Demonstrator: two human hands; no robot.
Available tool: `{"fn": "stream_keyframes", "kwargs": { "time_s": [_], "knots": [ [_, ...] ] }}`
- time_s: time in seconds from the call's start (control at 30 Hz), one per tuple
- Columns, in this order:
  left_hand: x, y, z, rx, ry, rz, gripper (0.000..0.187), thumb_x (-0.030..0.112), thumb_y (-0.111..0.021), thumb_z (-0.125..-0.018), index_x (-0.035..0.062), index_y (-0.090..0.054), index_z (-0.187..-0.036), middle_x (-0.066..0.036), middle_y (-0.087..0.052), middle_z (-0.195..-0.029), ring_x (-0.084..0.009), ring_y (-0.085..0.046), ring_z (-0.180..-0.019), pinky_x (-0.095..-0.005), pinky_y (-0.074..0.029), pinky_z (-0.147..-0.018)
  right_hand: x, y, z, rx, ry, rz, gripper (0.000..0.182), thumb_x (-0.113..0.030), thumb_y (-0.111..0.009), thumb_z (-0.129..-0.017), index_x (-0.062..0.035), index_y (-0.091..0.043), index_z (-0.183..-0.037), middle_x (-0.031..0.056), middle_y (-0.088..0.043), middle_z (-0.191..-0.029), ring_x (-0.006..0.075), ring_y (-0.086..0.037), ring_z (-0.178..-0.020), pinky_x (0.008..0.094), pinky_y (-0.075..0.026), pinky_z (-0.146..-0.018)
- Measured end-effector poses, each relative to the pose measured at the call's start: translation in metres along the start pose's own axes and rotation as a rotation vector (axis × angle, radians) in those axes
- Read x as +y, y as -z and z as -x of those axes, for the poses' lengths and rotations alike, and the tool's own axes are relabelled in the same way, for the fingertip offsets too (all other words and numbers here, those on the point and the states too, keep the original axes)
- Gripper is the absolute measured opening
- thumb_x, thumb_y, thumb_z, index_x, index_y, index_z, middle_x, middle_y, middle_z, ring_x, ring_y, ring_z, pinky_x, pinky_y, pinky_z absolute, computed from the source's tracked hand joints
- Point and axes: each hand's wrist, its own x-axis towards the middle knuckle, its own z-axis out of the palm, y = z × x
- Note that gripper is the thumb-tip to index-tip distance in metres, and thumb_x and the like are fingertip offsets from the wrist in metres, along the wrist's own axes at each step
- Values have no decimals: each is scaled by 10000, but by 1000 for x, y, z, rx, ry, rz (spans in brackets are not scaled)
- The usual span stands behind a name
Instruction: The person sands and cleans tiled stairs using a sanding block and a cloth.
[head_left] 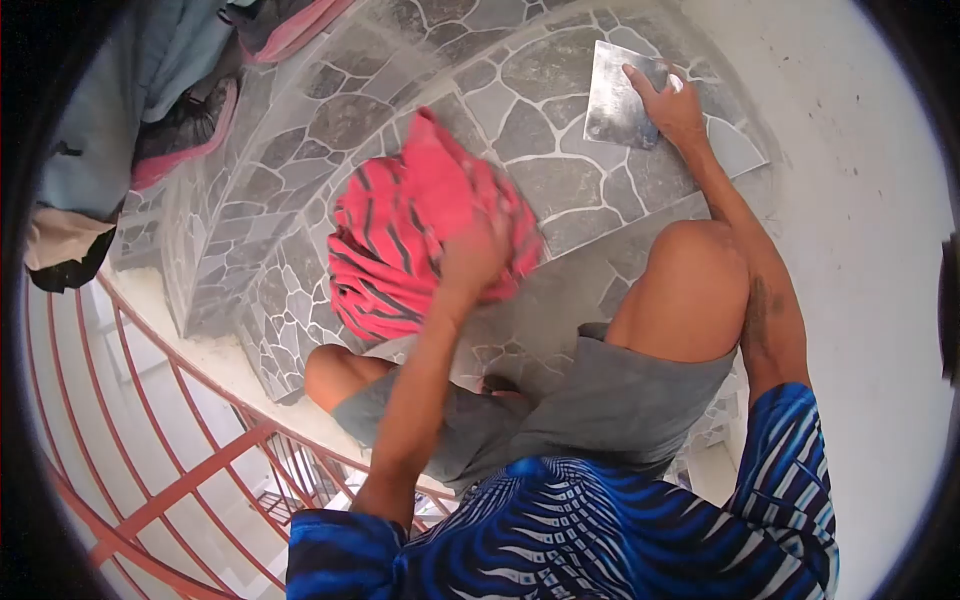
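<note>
A bunched red cloth with dark stripes (375, 245) is heaped on the stone-patterned step. My left hand (475, 255), smeared by motion, is closed on its near right side, and a fold of the cloth stands up past the hand. Its fingertips are hidden in the fabric. Farther off to the right, my right hand (676, 108) grips a flat, shiny metal plate (615, 100) by its right edge, thumb on top and the other fingers mostly out of sight. The plate is just over the step's stone surface (555, 195), near the wall.
Curved steps with grey stones and pale joints climb toward the far left. A red metal railing (185, 475) runs along the lower left. Grey and pink fabric (190, 135) is at the upper left. A white wall (860, 250) rises on the right.
</note>
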Motion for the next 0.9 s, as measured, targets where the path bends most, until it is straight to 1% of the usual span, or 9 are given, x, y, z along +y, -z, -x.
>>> {"fn": "stream_keyframes", "kwargs": {
  "time_s": [0.03, 0.1, 0.17, 0.37, 0.47, 0.57, 0.63, 0.77, 0.9],
  "knots": [
    [-10, 34, -15, -149, 114, 156, 537, 347, -493, -1047, -81, -503, -1372, -376, -551, -1360, -473, -554, -1272, -545, -452, -1045, -5, 3, 1, -12, 2, -2, 1106, -758, -750, -740, 100, -539, -1406, 298, -720, -1016, 326, -716, -1006, 385, -537, -910],
    [-83, 42, -54, 158, 354, 461, 467, 363, -506, -1061, -58, -579, -1249, -288, -683, -1178, -393, -681, -1070, -501, -537, -866, -9, 3, 2, 10, 18, -10, 1027, -733, -753, -753, 77, -582, -1361, 267, -724, -950, 317, -719, -939, 393, -545, -860],
    [-121, 42, -42, 460, 305, 1235, 495, 404, -558, -1045, -56, -594, -1224, -236, -690, -1190, -318, -697, -1055, -468, -543, -834, 1, -6, -2, 83, 33, -25, 877, -696, -748, -780, 26, -669, -1272, 210, -731, -834, 314, -722, -816, 413, -558, -773],
    [-155, 49, 45, 538, 669, 1175, 394, 287, -662, -996, -33, -597, -1216, -190, -652, -1260, -316, -632, -1153, -474, -472, -999, 1, -3, -5, 13, 1, -15, 901, -694, -741, -782, 33, -649, -1306, 203, -742, -862, 318, -724, -837, 436, -553, -807],
    [-139, 35, 61, 884, 445, 201, 404, 234, -736, -920, -19, -601, -1205, -196, -631, -1280, -355, -612, -1160, -501, -443, -1025, 13, -15, -14, 139, 30, 10, 1097, -726, -772, -740, 123, -539, -1394, 189, -696, -801, 227, -685, -772, 339, -544, -759],
    [-82, 72, 68, 868, 126, 6, 561, 257, -823, -812, -32, -596, -1236, -228, -590, -1330, -399, -548, -1246, -499, -420, -1062, 4, -9, -9, 82, -8, -3, 1008, -704, -753, -765, 67, -574, -1389, 244, -727, -988, 316, -712, -945, 390, -545, -861],
    [-63, 60, 69, 598, -253, 125, 684, 363, -807, -820, -15, -572, -1340, -235, -542, -1409, -414, -486, -1327, -512, -388, -1108, 0, -5, -4, 66, -5, -19, 930, -678, -749, -783, 34, -610, -1364, 247, -738, -1021, 338, -719, -966, 407, -547, -865],
    [-46, 28, 69, 442, 39, -80, 594, 385, -658, -952, 103, -526, -1458, -256, -448, -1513, -455, -432, -1390, -618, -372, -1110, 7, -15, -5, 210, 64, 3, 775, -622, -760, -811, 15, -680, -1246, 193, -735, -854, 291, -711, -801, 395, -542, -747],
    [-59, 11, 31, 489, -153, 54, 577, 385, -633, -955, 103, -535, -1448, -260, -425, -1530, -448, -493, -1343, -559, -481, -1036, 4, -12, -1, 181, 139, -62, 694, -593, -757, -830, 14, -705, -1162, 175, -722, -778, 277, -697, -722, 396, -537, -702]
  ]
}}
